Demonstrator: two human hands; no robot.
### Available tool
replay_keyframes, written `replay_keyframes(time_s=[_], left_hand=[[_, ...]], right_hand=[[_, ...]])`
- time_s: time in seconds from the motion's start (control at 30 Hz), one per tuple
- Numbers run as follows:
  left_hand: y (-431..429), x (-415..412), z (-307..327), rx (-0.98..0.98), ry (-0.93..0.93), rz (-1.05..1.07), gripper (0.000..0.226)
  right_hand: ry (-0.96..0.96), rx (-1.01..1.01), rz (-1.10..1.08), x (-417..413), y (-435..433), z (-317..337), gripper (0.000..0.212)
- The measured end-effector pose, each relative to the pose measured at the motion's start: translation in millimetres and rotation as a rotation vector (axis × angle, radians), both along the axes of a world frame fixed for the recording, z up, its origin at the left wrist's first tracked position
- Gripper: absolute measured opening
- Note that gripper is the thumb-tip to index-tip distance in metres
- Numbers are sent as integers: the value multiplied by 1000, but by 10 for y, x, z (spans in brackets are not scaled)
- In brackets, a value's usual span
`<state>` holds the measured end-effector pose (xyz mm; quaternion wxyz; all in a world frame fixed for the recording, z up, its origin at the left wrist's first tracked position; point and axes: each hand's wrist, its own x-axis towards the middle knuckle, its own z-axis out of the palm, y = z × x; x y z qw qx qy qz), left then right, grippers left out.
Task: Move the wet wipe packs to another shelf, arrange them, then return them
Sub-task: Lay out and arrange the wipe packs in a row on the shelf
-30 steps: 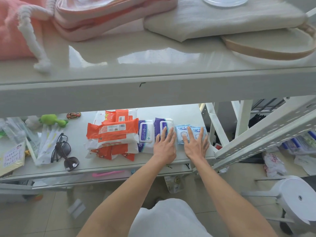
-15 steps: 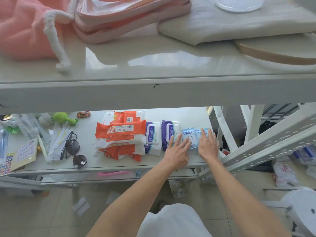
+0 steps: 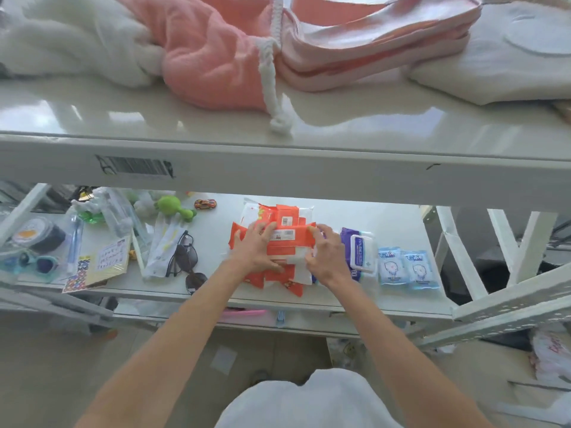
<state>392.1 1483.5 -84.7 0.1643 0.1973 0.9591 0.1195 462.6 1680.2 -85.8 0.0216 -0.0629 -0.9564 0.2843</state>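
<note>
- Both hands are on the orange-and-white wet wipe packs (image 3: 282, 242), a loose overlapping pile on the lower shelf (image 3: 309, 299), roughly mid-shelf.
- Left hand (image 3: 258, 250): fingers spread wide, palm down on the pile's left side, pressing a pack w/ a barcode label; thumb lies along the near edge.
- Right hand (image 3: 326, 254): fingers curled over the pile's right edge, pinching the top pack's end; can't tell how firm the grip is.
- Just right of the pile, partly behind the right hand: a purple-and-white wipe pack (image 3: 360, 254) w/ a flip lid, lying flat.
- Further right, side by side & touching: two small light-blue wipe sachets (image 3: 408, 267), near the shelf's right end.
- Left of the pile: sunglasses (image 3: 187, 264) lying beside a white packet (image 3: 162, 248); a green toy (image 3: 173, 206) & a small toy car (image 3: 205, 204) sit at the far side.
- Far left of that shelf: a sticker sheet (image 3: 99, 264) & teal goggles (image 3: 37, 264), among clear-wrapped bits too blurry to name.
- Upper shelf (image 3: 278, 171): a pink fleece garment (image 3: 210, 57) w/ a white drawstring (image 3: 272, 72), a white fluffy cloth to its left, a pink pouch (image 3: 377, 47) to its right.
</note>
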Motion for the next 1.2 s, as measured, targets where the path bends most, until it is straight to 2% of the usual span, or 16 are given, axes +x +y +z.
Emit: replay_keyframes(time_s=[0.17,0.23,0.33,0.4,0.5,0.57,0.63,0.67,0.73,0.77,0.83,0.93,1.07,1.13,1.2], left_hand=[[-155,-11,-24,36,99,-83,103],[-158,-53,46,90,110,-104,100],[-200,-134,230,277,27,-96,94],[-187,-166,364,399,-85,-106,84],[-97,-240,548,493,-317,-76,76],[-90,-331,655,667,-433,82,70],[-110,-409,631,857,-365,345,62],[-118,-405,576,823,-262,442,57],[-128,-327,326,500,-95,510,60],[-125,-243,198,336,-80,501,69],[-141,-99,-3,162,-63,483,83],[-206,-37,-149,160,-35,510,93],[-254,-38,-175,149,-133,598,101],[-270,-43,-162,139,-148,619,101],[-294,-47,-144,149,-163,645,101]], right_hand=[[-280,156,196,-224,-238,75,107],[-351,111,229,-266,-240,124,110],[-341,112,279,-251,-217,203,104],[-273,147,248,-218,-198,260,90],[-54,174,115,-166,-9,316,43],[-27,50,-1,-63,240,325,24],[-48,-117,-177,84,467,310,21],[-61,-222,-277,146,552,266,28],[-72,-401,-417,238,632,137,50],[-89,-441,-459,260,644,75,59],[-175,-415,-516,277,655,-59,60],[-213,-222,-608,310,616,-187,58],[-209,102,-675,339,568,-249,61],[-208,177,-687,335,553,-218,58],[-126,174,-709,328,490,-172,51]])
